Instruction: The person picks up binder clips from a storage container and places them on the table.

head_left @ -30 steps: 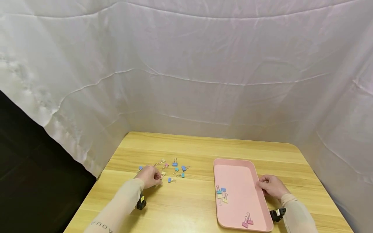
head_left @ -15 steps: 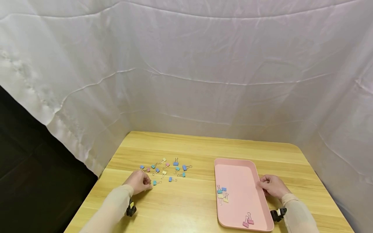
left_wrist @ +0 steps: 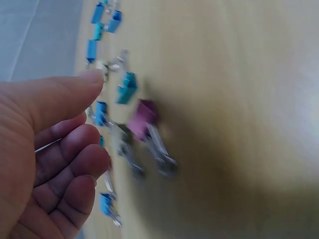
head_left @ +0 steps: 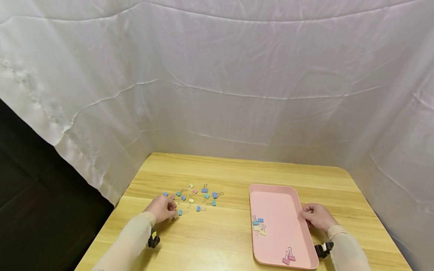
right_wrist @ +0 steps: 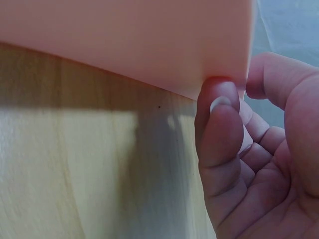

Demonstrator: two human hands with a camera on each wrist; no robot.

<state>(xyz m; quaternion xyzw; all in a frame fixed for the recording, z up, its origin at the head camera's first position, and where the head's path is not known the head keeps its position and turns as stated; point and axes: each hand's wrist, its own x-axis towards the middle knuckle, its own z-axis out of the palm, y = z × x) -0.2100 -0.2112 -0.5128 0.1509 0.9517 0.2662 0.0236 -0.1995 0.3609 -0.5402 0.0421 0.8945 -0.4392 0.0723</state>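
Observation:
In the left wrist view, the left hand hovers with its thumb extended and several fingers loosely curled; no clip shows in its grasp. A pink binder clip and a pale one lie close by its fingertips, with a teal binder clip beyond. From the head camera, the left hand covers the near left side of a scattered group of binder clips. At the right, the right hand pinches the long right rim of a pink tray, one finger pressed against the outer wall.
Inside the tray, blue, teal and yellow clips sit near its left wall, and two pink clips near the front. The wooden table meets a pale curtain at the back, and black cloth hangs at left.
The left hand has drawn back toward the left and near side, uncovering several clips, then shifted only slightly. The right hand has stayed at the tray's rim.

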